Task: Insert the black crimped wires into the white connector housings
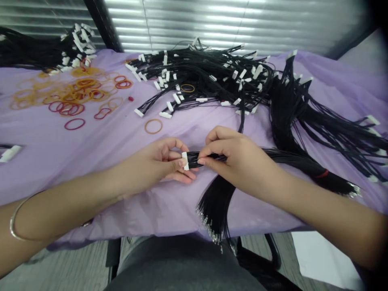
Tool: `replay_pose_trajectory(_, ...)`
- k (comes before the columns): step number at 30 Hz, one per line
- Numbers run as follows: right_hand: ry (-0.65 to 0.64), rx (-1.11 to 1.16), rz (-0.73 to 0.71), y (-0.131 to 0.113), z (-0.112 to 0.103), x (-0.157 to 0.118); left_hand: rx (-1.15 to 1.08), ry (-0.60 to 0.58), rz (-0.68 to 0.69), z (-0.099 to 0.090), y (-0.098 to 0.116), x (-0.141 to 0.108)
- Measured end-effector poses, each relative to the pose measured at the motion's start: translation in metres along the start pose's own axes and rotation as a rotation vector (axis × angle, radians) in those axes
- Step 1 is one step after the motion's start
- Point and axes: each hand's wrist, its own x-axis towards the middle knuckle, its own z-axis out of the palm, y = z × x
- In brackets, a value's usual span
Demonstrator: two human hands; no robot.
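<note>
My left hand (169,161) grips a white connector (185,161) at the end of a black wire harness, thumb in front and fingers behind. Just to the right, my right hand (227,151) pinches the harness's black wires (193,159) between thumb and fingertips. Beneath the right hand, loose black wires (218,198) fan down over the table's front edge and end in small metal terminals. A further black wire bundle (303,163) runs out to the right past my wrist, bound by a red band (321,173).
Behind the hands lies a heap of black wire harnesses (206,72) with white connectors. Yellow and red rubber bands (81,91) are scattered at the left, and one yellow band (153,126) lies nearer. Another harness pile (39,48) sits back left. Purple cloth (121,214) covers the table.
</note>
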Motion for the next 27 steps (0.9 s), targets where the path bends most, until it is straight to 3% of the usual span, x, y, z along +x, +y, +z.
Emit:
replay_pose_trajectory(9,-0.008,-0.198,-0.070,-0.001,0.004,-0.001,0.026,0.025,0.004,0.000,0.001,-0.001)
replay_pose_trajectory(12,0.127,-0.289,-0.028,-0.002,-0.006,0.000,-0.012,0.039,0.015,-0.002,0.000,-0.001)
replay_pose_trajectory(15,0.221,-0.238,-0.011,-0.005,-0.011,-0.002,-0.037,0.020,0.018,-0.003,0.001,0.000)
replay_pose_trajectory(20,0.016,-0.134,-0.069,-0.006,0.002,-0.005,-0.035,-0.037,0.005,-0.004,0.003,0.001)
replay_pose_trajectory(27,-0.030,-0.236,-0.157,-0.002,0.011,-0.005,-0.019,-0.037,0.006,-0.004,0.003,0.000)
